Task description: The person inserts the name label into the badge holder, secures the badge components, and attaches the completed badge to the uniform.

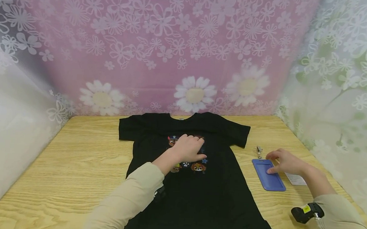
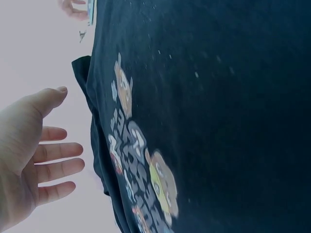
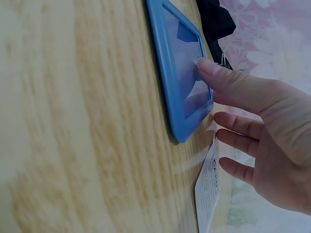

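Observation:
A black T-shirt [image 1: 195, 193] lies spread on the table, its neckline toward the back, with cartoon dog faces printed on the chest. Above that print is my left hand [image 1: 188, 148]; the left wrist view shows its fingers [image 2: 58, 150] extended and apart from the cloth. To the right of the shirt, a blue badge holder [image 1: 272, 181] with a clear window lies on the table, its metal clip [image 1: 259, 150] pointing back. My right hand [image 1: 287, 162] pinches its upper right edge, thumb on the window; the index fingertip is partly hidden in the right wrist view.
A white printed card [image 3: 208, 187] lies just right of the badge holder, partly under the right hand in the head view. The wooden table [image 1: 76, 178] meets a pink flowered backdrop [image 1: 149, 58] behind and pale flowered curtains [image 1: 341, 101] at the sides.

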`<action>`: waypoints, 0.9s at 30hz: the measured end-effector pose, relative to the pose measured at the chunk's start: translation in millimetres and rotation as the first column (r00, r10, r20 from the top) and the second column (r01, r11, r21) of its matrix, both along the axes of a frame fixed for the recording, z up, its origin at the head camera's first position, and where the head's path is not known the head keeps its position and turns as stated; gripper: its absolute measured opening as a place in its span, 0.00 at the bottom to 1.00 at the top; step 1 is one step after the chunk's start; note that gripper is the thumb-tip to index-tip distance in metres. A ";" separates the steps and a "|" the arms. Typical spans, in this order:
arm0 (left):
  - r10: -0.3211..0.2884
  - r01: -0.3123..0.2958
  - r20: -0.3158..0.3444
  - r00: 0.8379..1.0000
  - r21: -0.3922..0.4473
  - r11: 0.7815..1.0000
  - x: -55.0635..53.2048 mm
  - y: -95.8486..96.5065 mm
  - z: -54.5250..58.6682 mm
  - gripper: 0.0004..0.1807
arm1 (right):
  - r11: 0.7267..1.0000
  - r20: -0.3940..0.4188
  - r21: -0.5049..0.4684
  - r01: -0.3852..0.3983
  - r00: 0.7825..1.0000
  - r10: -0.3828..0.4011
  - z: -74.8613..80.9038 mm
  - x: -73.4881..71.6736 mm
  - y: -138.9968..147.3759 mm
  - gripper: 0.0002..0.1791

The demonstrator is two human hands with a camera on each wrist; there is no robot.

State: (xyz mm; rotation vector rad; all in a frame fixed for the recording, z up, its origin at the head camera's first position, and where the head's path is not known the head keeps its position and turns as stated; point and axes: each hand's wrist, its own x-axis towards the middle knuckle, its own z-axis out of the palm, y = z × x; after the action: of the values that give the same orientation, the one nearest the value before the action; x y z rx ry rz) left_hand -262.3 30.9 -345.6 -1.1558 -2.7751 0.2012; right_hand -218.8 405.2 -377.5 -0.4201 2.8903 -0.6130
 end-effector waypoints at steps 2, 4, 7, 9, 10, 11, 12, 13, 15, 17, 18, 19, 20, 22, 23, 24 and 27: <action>-0.006 0.006 0.003 1.000 0.001 1.000 0.3 4.2 -0.8 0.29 | 1.000 0.007 0.003 -0.003 1.000 0.003 -0.1 0.0 0.1 0.34; -0.015 0.015 0.001 1.000 0.004 1.000 0.1 8.2 -2.1 0.27 | 1.000 -0.002 0.022 -0.010 1.000 0.010 -0.2 -0.7 0.0 0.35; -0.024 0.024 -0.011 1.000 0.003 1.000 0.7 13.1 -3.4 0.25 | 0.998 -0.019 0.056 -0.016 1.000 0.017 0.5 -1.6 -0.6 0.35; -0.032 0.032 -0.018 0.999 -0.003 0.999 1.0 16.1 -4.7 0.24 | 0.997 -0.028 0.074 -0.017 0.999 0.019 1.3 -1.7 -1.2 0.35; -0.035 0.035 -0.020 0.999 -0.006 0.999 1.5 17.5 -5.0 0.24 | 0.997 -0.027 0.078 -0.016 0.999 0.018 1.5 -1.5 -1.2 0.35; -0.038 0.037 -0.020 0.999 -0.006 0.999 1.7 19.0 -5.5 0.23 | 0.997 -0.026 0.080 -0.013 1.000 0.016 1.7 -1.4 -1.4 0.35; -0.042 0.041 -0.020 0.999 -0.006 0.999 1.9 20.3 -6.1 0.23 | 0.997 -0.024 0.079 -0.010 1.000 0.012 1.8 -1.2 -1.9 0.35; -0.044 0.044 -0.019 0.999 -0.005 0.999 2.1 21.8 -6.5 0.23 | 0.997 -0.024 0.080 -0.010 1.000 0.012 2.2 -1.3 -2.0 0.35; -0.051 0.051 -0.019 0.999 -0.001 0.999 2.6 25.0 -7.0 0.23 | 0.996 -0.026 0.085 -0.009 1.000 0.011 2.6 -1.5 -2.1 0.35; -0.058 0.058 -0.022 0.998 -0.001 0.998 3.1 28.2 -7.6 0.22 | 0.996 -0.030 0.091 -0.014 0.999 0.016 2.6 -2.3 -2.4 0.34; -0.062 0.061 -0.023 0.998 -0.006 0.998 3.7 29.7 -7.7 0.22 | 0.995 -0.032 0.097 -0.020 0.999 0.023 2.5 -2.8 -2.3 0.34; -0.064 0.064 -0.024 0.998 -0.009 0.998 4.4 31.2 -7.6 0.22 | 0.994 -0.034 0.102 -0.025 0.999 0.029 2.5 -3.4 -2.3 0.33; -0.068 0.068 -0.025 0.997 -0.013 0.998 5.2 32.7 -7.6 0.22 | 0.994 -0.035 0.108 -0.031 0.999 0.035 2.5 -3.9 -2.2 0.33; -0.076 0.075 -0.028 0.997 -0.019 0.997 6.9 35.4 -7.4 0.23 | 0.992 -0.028 0.115 -0.042 0.999 0.046 2.2 -5.0 -1.8 0.32; -0.080 0.079 -0.031 0.996 -0.022 0.997 7.8 36.8 -7.3 0.23 | 0.992 -0.023 0.118 -0.048 0.998 0.051 2.1 -5.5 -1.4 0.32; -0.084 0.083 -0.032 0.996 -0.022 0.996 8.6 38.2 -7.1 0.23 | 0.992 -0.017 0.119 -0.047 0.999 0.050 2.2 -5.8 -1.4 0.32; -0.090 0.089 -0.040 0.995 -0.021 0.996 10.2 42.6 -7.0 0.23 | 0.993 0.003 0.111 -0.049 0.999 0.049 2.9 -5.8 -0.7 0.31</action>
State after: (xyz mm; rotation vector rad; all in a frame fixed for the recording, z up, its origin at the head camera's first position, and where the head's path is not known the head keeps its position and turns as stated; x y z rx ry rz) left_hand -252.1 73.5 -352.6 -1.2627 -2.6848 0.2395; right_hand -224.6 404.5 -374.6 -0.4736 2.8873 -0.4417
